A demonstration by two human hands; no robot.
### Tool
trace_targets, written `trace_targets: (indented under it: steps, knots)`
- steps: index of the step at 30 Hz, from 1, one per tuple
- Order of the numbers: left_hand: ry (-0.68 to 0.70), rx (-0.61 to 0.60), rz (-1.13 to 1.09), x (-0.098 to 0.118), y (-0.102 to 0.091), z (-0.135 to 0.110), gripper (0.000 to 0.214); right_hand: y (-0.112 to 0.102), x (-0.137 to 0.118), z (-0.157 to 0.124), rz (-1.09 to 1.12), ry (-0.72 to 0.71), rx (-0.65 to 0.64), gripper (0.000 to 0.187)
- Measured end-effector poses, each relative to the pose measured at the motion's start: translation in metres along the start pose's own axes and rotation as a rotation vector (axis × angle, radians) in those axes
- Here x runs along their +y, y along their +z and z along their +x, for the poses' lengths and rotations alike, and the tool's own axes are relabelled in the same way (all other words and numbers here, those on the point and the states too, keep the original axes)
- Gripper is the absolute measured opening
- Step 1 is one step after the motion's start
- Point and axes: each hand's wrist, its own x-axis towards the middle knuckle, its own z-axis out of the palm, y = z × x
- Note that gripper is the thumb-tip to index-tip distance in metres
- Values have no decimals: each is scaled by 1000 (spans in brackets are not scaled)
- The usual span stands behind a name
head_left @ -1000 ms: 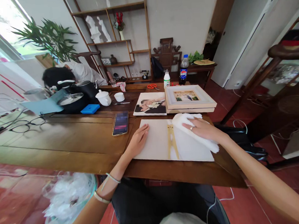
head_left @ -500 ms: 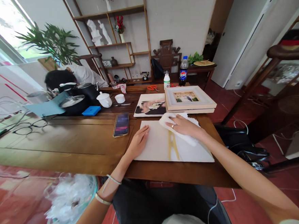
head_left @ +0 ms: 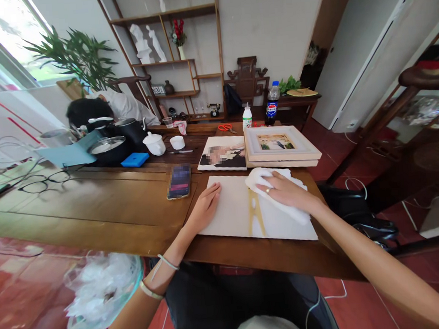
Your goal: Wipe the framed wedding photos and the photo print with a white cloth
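Lying flat with its fingers extended and gripping nothing, the left hand [head_left: 206, 208] rests on the left edge of a white rectangular board [head_left: 228, 209], which sits near the front edge of the wooden tabletop [head_left: 113, 207]. On the board's right half, the right hand [head_left: 283, 191] grasps a bunched white cloth [head_left: 253, 179], which touches the upper end of a yellow A-shaped piece [head_left: 255, 219]. Behind the board are a photo print [head_left: 212, 158] and a picture frame [head_left: 304, 146], while a smartphone [head_left: 179, 181] lies to its left.
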Motion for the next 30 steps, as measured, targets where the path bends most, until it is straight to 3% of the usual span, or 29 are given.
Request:
trace_targets:
  steps: [7, 11, 16, 21, 25, 30]
  knots:
    - [1, 12, 4, 0, -1, 0, 44, 18, -72, 76, -31, -125, -73, 49]
    - [9, 12, -9, 2, -3, 0, 44, 25, -92, 96, -38, -143, -75, 43]
    - [-11, -3, 0, 1, -2, 0, 47, 18, -65, 69, -85, -143, -31, 46]
    - [-29, -17, 0, 1, -2, -1, 49, 17, -36, 30, -149, -196, 52, 35]
    - [-58, -22, -30, 2, -2, -2, 51, 36, -56, 2, -241, -340, 65, 30]
    - [-67, -19, -92, 2, -2, -4, 52, 50, -88, -26, -179, -507, 7, 32]
